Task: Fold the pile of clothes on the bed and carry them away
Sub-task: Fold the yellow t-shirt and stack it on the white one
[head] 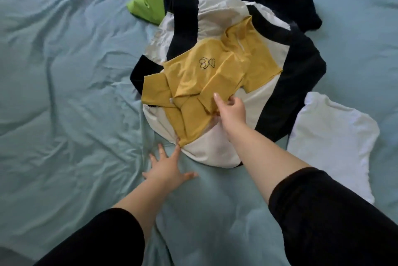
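So the mustard-yellow cotton t-shirt (pixel 204 71) with a little outline drawing on the chest sits crumpled right on top of the pile, roughly mid-bed. The person's right hand (pixel 231 110) has its fingers curled round a fold at the shirt's near edge, gripping it. The left hand (pixel 168 168) lies flat on the sheet with fingers spread and holds nothing; one fingertip just touches the shirt's nearest corner. Under the shirt there's a big white rumpled garment (pixel 215 147), with dark navy clothing (pixel 297 76) tangled around and behind it. A lime-green piece (pixel 148 5) pokes out at the far side. A white t-shirt (pixel 331 136) lies flat just right of the pile. Everything's on a wrinkled teal bedsheet (pixel 64 93).
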A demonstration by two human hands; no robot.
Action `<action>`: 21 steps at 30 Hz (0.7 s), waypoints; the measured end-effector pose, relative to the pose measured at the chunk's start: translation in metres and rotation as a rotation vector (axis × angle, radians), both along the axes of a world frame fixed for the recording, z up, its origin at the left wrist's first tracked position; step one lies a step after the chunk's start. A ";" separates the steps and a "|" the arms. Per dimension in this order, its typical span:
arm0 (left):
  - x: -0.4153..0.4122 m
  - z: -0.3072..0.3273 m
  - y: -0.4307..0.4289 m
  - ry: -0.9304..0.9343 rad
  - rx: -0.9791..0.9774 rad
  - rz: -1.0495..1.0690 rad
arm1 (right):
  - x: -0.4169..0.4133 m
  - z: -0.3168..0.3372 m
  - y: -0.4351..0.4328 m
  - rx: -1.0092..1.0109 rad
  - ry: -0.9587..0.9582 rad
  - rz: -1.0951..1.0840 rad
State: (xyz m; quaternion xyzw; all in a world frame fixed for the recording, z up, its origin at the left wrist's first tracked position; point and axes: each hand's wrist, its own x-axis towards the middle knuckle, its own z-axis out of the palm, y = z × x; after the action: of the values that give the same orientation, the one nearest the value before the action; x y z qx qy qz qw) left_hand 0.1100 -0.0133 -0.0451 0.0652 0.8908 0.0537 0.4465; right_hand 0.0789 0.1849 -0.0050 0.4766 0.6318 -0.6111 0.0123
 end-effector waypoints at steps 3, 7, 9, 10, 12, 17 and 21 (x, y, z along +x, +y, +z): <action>-0.003 0.001 -0.006 -0.030 0.044 -0.006 | -0.028 -0.005 -0.009 -0.027 0.001 -0.172; -0.006 0.001 -0.012 -0.044 0.086 -0.033 | -0.015 -0.009 -0.028 0.046 -0.027 -0.045; -0.012 0.007 -0.017 -0.018 0.139 -0.054 | 0.019 -0.007 -0.045 0.099 -0.086 0.076; -0.017 0.012 -0.022 0.018 0.192 -0.047 | 0.038 -0.005 -0.054 0.118 -0.119 0.117; -0.023 0.025 -0.035 0.116 0.354 0.105 | 0.076 0.001 -0.071 0.138 -0.174 0.149; 0.009 0.074 -0.038 0.106 0.699 0.589 | 0.143 0.042 -0.111 0.118 -0.189 0.234; 0.046 0.104 -0.019 -0.245 0.834 0.716 | 0.180 0.087 -0.142 0.086 -0.058 0.276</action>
State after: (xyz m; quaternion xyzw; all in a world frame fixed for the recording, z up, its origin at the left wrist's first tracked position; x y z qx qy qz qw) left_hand 0.1564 -0.0325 0.0592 -0.0769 0.7024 0.5565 0.4371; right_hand 0.2585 0.0430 0.0816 0.4028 0.7165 -0.5618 0.0942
